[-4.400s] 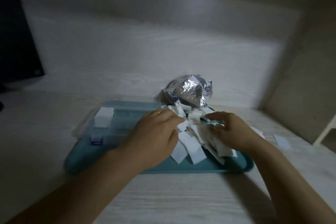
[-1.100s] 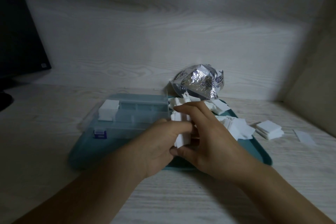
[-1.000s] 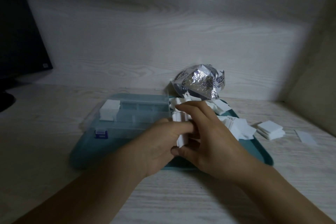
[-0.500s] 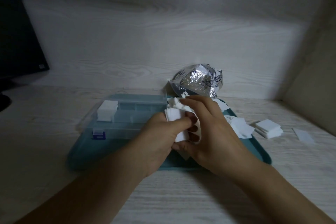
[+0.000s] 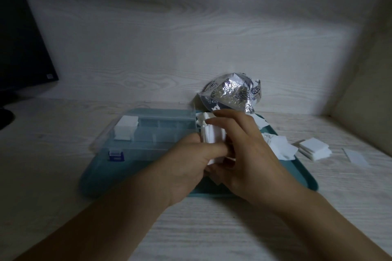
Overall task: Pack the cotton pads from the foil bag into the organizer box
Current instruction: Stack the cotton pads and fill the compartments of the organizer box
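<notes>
Left hand (image 5: 186,163) and right hand (image 5: 244,152) both gripping cotton pad stack (image 5: 213,133), probably squared, over tray (image 5: 305,178) middle; organizer box (image 5: 157,131) at left end.

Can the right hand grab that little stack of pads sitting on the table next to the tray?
Probably not yet: the right hand is gripping a stack of cotton pads with the left hand. Nothing blocks the small stack.

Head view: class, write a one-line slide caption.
Both hands square up a stack of cotton pads beside the organizer box.
</notes>
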